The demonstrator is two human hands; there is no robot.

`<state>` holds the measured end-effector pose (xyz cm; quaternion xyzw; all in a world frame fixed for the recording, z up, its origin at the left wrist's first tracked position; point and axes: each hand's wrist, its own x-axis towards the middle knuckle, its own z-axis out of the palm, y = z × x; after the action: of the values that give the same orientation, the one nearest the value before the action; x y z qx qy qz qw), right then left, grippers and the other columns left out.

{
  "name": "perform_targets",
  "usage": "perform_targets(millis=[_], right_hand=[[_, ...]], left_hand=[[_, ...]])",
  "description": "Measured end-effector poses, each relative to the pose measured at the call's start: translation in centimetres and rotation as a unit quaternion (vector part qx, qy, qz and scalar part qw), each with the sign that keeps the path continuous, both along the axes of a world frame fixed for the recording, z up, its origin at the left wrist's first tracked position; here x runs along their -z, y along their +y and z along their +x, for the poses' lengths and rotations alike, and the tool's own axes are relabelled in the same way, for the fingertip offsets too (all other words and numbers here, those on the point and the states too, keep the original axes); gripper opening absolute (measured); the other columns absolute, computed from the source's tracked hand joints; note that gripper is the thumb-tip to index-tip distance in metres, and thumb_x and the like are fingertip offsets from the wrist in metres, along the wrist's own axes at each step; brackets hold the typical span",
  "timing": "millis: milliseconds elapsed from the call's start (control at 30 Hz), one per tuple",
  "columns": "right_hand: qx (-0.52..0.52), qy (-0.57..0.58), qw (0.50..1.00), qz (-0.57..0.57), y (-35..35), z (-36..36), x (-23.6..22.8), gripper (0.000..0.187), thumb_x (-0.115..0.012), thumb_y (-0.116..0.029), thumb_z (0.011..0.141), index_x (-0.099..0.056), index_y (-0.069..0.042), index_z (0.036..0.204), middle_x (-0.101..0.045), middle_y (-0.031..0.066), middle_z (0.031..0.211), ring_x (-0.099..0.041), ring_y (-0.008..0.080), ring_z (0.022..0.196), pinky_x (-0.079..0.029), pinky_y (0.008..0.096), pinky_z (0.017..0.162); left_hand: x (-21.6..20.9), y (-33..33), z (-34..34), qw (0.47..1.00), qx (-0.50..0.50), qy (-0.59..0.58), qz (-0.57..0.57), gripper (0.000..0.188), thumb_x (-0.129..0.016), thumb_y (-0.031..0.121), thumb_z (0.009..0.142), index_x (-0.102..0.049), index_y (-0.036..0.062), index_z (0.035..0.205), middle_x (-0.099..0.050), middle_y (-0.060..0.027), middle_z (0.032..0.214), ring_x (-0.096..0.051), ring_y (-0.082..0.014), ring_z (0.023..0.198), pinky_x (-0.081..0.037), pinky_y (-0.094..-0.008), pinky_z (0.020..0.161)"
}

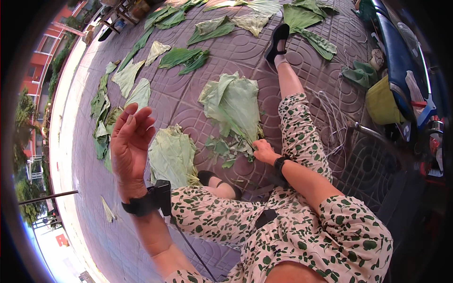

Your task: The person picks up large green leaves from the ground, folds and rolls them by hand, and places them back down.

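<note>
My right hand [265, 152] is closed around the narrow stem end of a bunch of large pale green leaves [233, 101], which look like tobacco leaves. The bunch lies on the paving in front of me, its broad ends pointing away. My left hand [132, 137] is raised on the left, empty, its fingers loosely bent and apart from the thumb. Beneath and beside it, a second pile of pale leaves [172, 155] rests on the ground near my shoe. Torn leaf scraps [230, 148] lie between the two piles.
More green leaves [186, 59] are spread over the patterned paving [188, 104]. My legs stretch out on both sides. At right are white cords [332, 118], green shoes [361, 74], a yellow-green container [384, 101] and a blue vehicle-like object [398, 56]. A stool [115, 19] stands far left.
</note>
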<state>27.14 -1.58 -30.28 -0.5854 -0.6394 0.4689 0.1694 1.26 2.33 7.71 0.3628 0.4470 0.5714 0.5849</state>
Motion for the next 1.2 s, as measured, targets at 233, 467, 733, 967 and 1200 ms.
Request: perform_targets(millis=[233,467,733,967,1200], right_hand=[[-0.046,-0.055,0.997,-0.025,0.2,0.1,0.0,0.039,-0.056,-0.016,0.069,-0.053,-0.012,0.108,-0.046,0.0170,0.112,-0.043,0.0402,0.103,-0.039,0.0450,0.087],[-0.051,-0.027,0.995,-0.086,2.1,0.1,-0.8,0.044,-0.052,-0.009,0.070,-0.050,-0.004,0.114,-0.047,0.0198,0.107,-0.044,0.0364,0.104,-0.036,0.0409,0.090],[0.000,0.029,0.996,-0.086,1.9,-0.3,-0.6,0.053,-0.050,-0.009,0.072,-0.042,-0.007,0.124,-0.037,0.0211,0.124,-0.035,0.0371,0.115,-0.032,0.0407,0.094],[-0.028,-0.009,0.991,-0.127,2.8,-0.6,-1.3,0.052,-0.049,-0.011,0.074,-0.040,-0.005,0.125,-0.033,0.0206,0.127,-0.032,0.0374,0.118,-0.030,0.0407,0.096],[0.045,0.062,0.995,-0.056,3.0,-0.9,1.0,0.041,-0.048,-0.010,0.072,-0.050,0.000,0.112,-0.051,0.0170,0.101,-0.047,0.0334,0.098,-0.038,0.0364,0.084]], left_hand=[[7.0,-1.2,5.2,0.989,0.002,-0.052,-0.140,0.022,-0.053,0.007,0.085,-0.053,0.0024,0.106,-0.062,-0.0121,0.095,-0.061,-0.0165,0.078,-0.050,-0.0275,0.070],[8.9,-1.6,7.1,0.979,0.017,-0.027,-0.199,0.020,-0.052,0.008,0.085,-0.053,0.0043,0.104,-0.063,-0.0095,0.091,-0.061,-0.0147,0.075,-0.051,-0.0267,0.068],[8.5,-1.7,8.2,0.982,0.018,-0.051,-0.179,0.022,-0.055,0.004,0.082,-0.053,0.0023,0.104,-0.062,-0.0098,0.089,-0.059,-0.0135,0.074,-0.050,-0.0231,0.069],[8.8,-1.9,8.2,0.982,0.020,-0.050,-0.180,0.022,-0.056,0.004,0.082,-0.053,0.0017,0.104,-0.062,-0.0100,0.090,-0.059,-0.0132,0.074,-0.050,-0.0233,0.070],[9.2,-1.6,8.6,0.983,0.013,-0.033,-0.180,0.020,-0.052,0.005,0.085,-0.054,0.0030,0.104,-0.063,-0.0100,0.089,-0.060,-0.0137,0.073,-0.051,-0.0251,0.068]])
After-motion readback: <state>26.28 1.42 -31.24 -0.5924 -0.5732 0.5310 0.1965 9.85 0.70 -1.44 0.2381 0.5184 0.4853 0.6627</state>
